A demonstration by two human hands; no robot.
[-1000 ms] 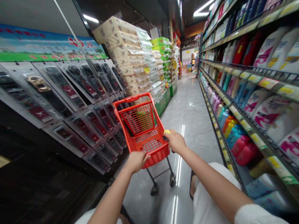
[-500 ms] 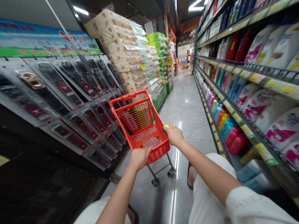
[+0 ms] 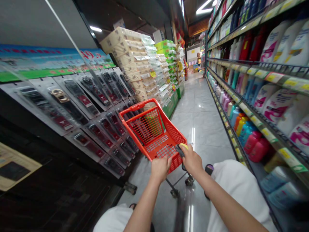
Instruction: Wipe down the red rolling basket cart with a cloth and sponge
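Observation:
A red plastic shopping cart (image 3: 166, 145) with a mesh basket stands tilted in view in front of me. My left hand (image 3: 159, 169) is closed over the cart's near rim. At the near right corner of the basket is my right hand (image 3: 192, 159), its fingers closed round a small yellow and dark grey object (image 3: 181, 149). The kind of that object is unclear, being mostly covered by the fingers. Nothing lies on the visible part of the basket floor.
Packaged belts (image 3: 84, 93) hang on a rack at the left. Beyond it rise stacked packs (image 3: 135, 64). On the right, a long shelf (image 3: 267, 129) holds rows of bottles (image 3: 258, 146). A grey tiled floor (image 3: 200, 112) runs down the aisle between them.
The cart and both hands have shifted right in view. My right hand has turned at the corner, showing more of the yellow and dark grey object. My left hand stays on the rim.

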